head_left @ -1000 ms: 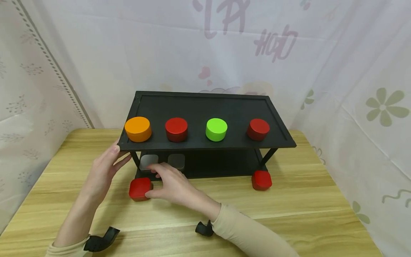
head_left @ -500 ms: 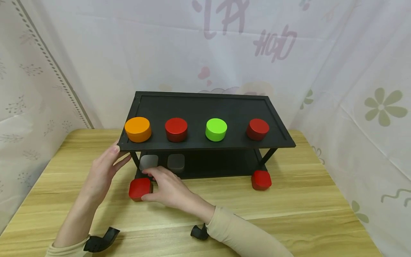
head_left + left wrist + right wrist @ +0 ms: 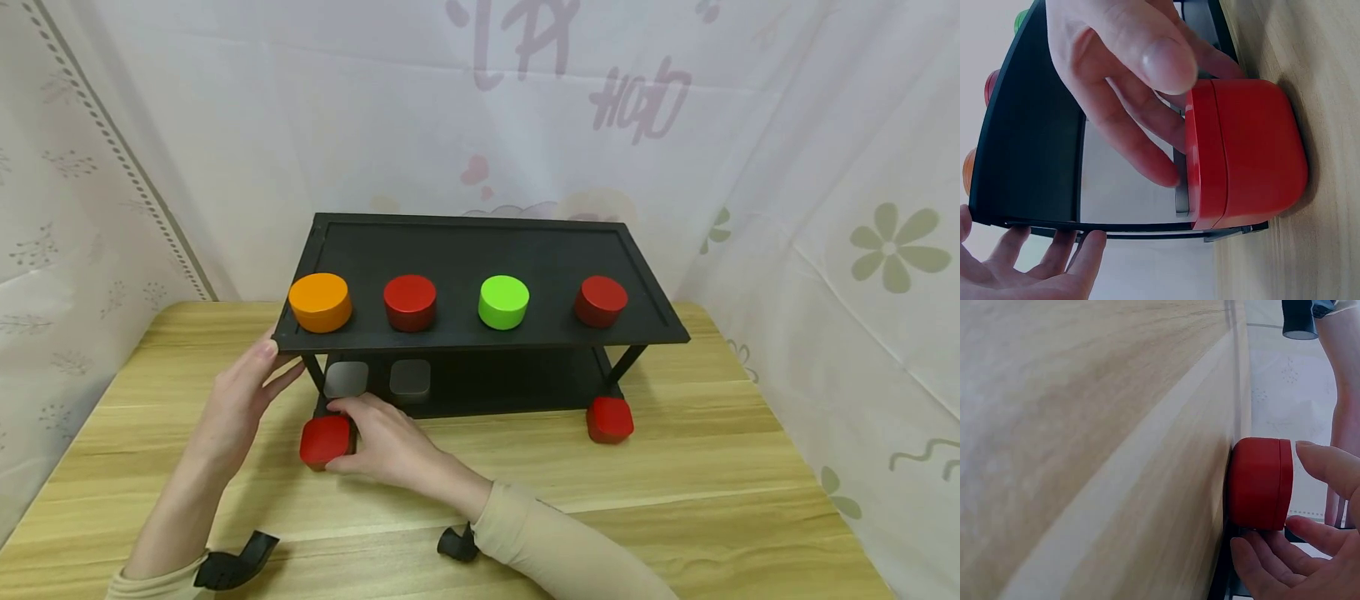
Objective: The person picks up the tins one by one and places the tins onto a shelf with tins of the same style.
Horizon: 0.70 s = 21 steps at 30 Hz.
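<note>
Fingers of the right hand [image 3: 386,442] curl around the square red tin [image 3: 325,440] before the black two-tier shelf [image 3: 480,250]; the left hand [image 3: 240,400], fingers straight, steadies the shelf's corner.

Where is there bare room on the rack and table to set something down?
Free: the back of the top shelf behind the four round tins, the lower shelf right of the grey tins, and the table front right. Crowded: the left corner, where both hands meet the red tin.
</note>
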Motion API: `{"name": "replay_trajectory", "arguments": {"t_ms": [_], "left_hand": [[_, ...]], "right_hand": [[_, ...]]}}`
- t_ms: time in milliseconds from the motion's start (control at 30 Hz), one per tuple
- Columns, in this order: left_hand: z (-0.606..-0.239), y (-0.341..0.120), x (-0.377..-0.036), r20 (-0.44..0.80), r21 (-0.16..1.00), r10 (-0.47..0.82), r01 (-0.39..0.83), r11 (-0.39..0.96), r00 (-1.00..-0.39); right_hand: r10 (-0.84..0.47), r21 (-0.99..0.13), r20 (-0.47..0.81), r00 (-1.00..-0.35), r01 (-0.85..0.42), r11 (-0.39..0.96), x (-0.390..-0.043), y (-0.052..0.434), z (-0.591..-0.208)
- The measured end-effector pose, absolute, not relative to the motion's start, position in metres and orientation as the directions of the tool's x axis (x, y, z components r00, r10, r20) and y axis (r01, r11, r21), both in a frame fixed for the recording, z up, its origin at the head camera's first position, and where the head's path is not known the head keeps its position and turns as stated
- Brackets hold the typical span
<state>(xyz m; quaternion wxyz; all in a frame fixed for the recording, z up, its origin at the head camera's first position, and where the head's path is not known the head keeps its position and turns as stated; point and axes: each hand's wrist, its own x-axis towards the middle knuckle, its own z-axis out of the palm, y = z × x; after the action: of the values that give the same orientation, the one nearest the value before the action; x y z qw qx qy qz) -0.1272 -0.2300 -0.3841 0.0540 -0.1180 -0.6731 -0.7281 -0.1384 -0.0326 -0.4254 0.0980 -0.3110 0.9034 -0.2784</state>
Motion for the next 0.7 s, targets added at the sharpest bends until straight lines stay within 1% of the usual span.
{"name": "replay_trajectory", "arguments": {"t_ms": [700], "left_hand": [[-0.3844, -0.2306, -0.1280, 0.235, 0.970, 0.080, 0.230, -0.075, -0.969]], "right_hand": [[-0.615, -0.547, -0.029, -0.788, -0.503, 0.669, -0.1409, -0.0376, -0.4330]]}}
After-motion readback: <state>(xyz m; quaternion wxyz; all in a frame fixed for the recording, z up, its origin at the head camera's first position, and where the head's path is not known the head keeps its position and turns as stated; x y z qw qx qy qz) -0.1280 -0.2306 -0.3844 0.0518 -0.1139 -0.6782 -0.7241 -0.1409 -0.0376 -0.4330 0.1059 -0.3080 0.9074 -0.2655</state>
